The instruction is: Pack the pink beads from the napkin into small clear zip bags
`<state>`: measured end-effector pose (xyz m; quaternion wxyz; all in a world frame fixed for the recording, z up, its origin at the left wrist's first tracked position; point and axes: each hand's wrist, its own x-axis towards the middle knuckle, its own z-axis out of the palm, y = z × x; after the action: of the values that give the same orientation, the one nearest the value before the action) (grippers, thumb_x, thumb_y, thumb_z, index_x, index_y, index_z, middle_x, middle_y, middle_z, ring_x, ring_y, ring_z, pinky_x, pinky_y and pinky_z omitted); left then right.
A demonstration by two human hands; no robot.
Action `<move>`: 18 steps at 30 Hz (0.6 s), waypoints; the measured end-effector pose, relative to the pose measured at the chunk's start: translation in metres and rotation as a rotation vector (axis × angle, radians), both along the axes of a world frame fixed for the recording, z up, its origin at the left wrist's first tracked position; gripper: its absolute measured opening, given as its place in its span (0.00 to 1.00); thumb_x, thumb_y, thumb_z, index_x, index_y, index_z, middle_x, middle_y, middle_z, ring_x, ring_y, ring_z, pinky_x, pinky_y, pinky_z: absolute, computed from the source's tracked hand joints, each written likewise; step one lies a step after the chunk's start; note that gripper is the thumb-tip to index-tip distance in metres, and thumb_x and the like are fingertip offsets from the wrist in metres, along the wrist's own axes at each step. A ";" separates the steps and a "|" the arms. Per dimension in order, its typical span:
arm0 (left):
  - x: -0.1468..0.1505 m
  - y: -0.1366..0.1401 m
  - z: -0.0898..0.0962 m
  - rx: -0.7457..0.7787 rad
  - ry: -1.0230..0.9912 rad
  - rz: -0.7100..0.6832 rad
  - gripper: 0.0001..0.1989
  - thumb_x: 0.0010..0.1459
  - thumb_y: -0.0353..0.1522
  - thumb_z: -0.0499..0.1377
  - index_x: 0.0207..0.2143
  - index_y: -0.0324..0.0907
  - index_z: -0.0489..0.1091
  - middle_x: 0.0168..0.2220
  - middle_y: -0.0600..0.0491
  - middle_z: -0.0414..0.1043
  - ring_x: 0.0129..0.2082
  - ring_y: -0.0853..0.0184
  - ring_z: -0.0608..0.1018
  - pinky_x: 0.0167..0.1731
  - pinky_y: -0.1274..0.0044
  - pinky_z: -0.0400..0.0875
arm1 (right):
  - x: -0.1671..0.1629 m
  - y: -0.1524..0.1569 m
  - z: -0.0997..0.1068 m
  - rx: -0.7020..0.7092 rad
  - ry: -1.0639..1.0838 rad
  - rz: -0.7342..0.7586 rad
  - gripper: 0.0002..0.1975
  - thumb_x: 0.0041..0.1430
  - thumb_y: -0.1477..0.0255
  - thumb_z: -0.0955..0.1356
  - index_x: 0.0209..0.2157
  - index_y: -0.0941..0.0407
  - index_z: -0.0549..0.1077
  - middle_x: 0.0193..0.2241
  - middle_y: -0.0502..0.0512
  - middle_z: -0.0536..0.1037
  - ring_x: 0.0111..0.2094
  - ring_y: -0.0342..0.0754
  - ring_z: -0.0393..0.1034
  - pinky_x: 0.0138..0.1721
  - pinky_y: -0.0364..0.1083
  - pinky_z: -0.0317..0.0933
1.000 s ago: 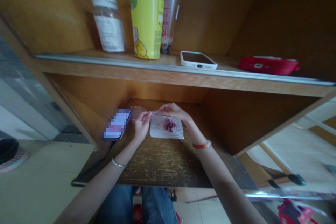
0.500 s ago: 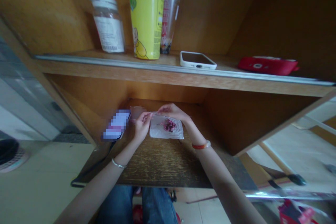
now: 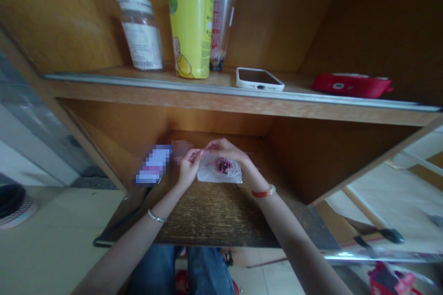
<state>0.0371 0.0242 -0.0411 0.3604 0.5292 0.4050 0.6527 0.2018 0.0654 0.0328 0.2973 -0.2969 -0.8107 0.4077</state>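
My left hand (image 3: 189,168) and my right hand (image 3: 226,150) meet at the fingertips over the lower shelf board. Both are closed in a pinch; what lies between the fingers is too small to make out. Just under them lies a whitish, thin sheet or pouch (image 3: 207,174), its far edge partly covered by my fingers. On it rests a small cluster of pink and dark red beads (image 3: 224,165). Left of my left hand, a clear packet (image 3: 180,147) lies flat, partly hidden.
A phone with a blurred screen (image 3: 154,164) leans at the left, its dark cord (image 3: 138,207) trailing forward. On the upper shelf stand a white-lidded jar (image 3: 142,41), a yellow bottle (image 3: 191,23), a clear cup (image 3: 224,18), a white-cased phone (image 3: 259,79) and a red case (image 3: 353,85).
Both hands have shifted slightly, with their fingertips still together. The sheet and the beads lie where they were. The view has moved a little.
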 end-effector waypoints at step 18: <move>0.001 -0.003 0.002 0.020 0.058 0.020 0.12 0.52 0.40 0.61 0.31 0.40 0.72 0.28 0.52 0.75 0.29 0.68 0.76 0.33 0.77 0.70 | -0.002 -0.001 0.003 0.049 -0.034 0.022 0.07 0.53 0.70 0.68 0.32 0.58 0.75 0.28 0.52 0.76 0.29 0.43 0.69 0.34 0.44 0.63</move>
<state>0.0381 0.0213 -0.0393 0.3368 0.5474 0.4141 0.6446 0.1994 0.0642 0.0361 0.2861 -0.2873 -0.8285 0.3862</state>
